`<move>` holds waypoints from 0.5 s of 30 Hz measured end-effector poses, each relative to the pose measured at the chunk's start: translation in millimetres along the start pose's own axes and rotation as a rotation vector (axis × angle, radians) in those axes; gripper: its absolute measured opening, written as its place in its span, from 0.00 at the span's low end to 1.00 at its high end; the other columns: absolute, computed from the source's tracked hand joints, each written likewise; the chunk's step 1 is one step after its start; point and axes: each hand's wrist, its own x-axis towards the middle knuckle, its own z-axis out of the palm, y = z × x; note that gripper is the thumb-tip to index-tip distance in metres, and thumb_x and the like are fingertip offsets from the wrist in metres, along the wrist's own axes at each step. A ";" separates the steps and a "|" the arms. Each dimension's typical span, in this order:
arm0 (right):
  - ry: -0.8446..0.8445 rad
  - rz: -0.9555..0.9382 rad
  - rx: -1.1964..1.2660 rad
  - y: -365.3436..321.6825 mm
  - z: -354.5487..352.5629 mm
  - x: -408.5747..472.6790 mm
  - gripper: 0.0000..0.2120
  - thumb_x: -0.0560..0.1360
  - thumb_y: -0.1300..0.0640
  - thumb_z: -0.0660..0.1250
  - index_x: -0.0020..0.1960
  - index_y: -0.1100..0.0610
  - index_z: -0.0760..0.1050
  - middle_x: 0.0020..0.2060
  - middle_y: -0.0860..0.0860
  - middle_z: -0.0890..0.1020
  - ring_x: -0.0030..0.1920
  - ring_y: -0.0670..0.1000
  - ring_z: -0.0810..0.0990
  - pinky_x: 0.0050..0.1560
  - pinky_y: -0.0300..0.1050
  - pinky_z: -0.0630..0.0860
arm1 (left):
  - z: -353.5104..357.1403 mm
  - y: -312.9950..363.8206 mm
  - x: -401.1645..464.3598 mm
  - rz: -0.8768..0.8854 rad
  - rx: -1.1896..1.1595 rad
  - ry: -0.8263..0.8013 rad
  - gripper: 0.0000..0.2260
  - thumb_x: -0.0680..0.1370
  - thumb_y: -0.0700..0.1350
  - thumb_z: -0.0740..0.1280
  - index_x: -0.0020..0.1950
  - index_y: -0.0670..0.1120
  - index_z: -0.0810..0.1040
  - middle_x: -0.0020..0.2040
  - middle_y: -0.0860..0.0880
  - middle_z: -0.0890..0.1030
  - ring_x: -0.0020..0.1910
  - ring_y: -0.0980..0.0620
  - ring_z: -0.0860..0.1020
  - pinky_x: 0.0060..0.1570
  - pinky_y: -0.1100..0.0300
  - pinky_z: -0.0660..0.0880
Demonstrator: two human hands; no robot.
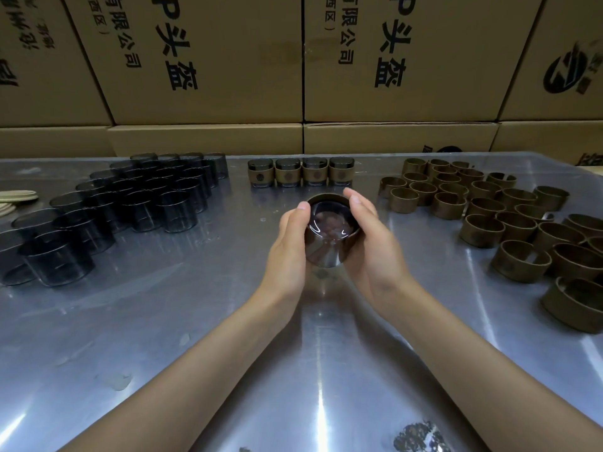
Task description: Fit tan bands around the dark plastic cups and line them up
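I hold one dark plastic cup (328, 236) above the middle of the metal table (293, 370), tilted with its base towards me. A tan band (326, 198) sits around its far end. My left hand (288, 252) grips the cup's left side and my right hand (368, 239) grips its right side. Several banded cups (300, 172) stand in a row at the table's far edge. Bare dark cups (130, 203) crowd the left side. Loose tan bands (489, 216) lie spread over the right side.
Stacked cardboard boxes (208, 60) form a wall right behind the table. A few pale flat discs (16, 197) lie at the far left edge.
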 end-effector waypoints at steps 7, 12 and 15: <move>-0.273 0.484 -0.198 -18.8 -12.1 -1.6 0.26 0.70 0.33 0.59 0.53 0.52 0.78 0.47 0.52 0.84 0.45 0.51 0.82 0.54 0.48 0.73 | -9.8 11.9 3.3 0.043 -0.011 -0.008 0.22 0.78 0.53 0.62 0.64 0.38 0.75 0.61 0.36 0.79 0.60 0.41 0.78 0.66 0.42 0.70; -0.216 0.484 -0.140 -13.9 -18.2 0.8 0.28 0.65 0.36 0.65 0.53 0.57 0.78 0.44 0.55 0.84 0.43 0.52 0.82 0.52 0.45 0.74 | -25.4 19.0 11.8 -0.054 -0.003 -0.172 0.20 0.74 0.52 0.67 0.60 0.41 0.79 0.54 0.43 0.83 0.50 0.50 0.80 0.50 0.59 0.76; -0.235 0.449 -0.132 -16.0 -22.2 0.6 0.26 0.64 0.38 0.70 0.56 0.54 0.79 0.49 0.53 0.85 0.48 0.50 0.84 0.55 0.46 0.72 | -34.2 19.1 11.7 -0.248 0.053 -0.268 0.22 0.71 0.59 0.67 0.57 0.46 0.81 0.55 0.48 0.84 0.53 0.52 0.83 0.52 0.59 0.75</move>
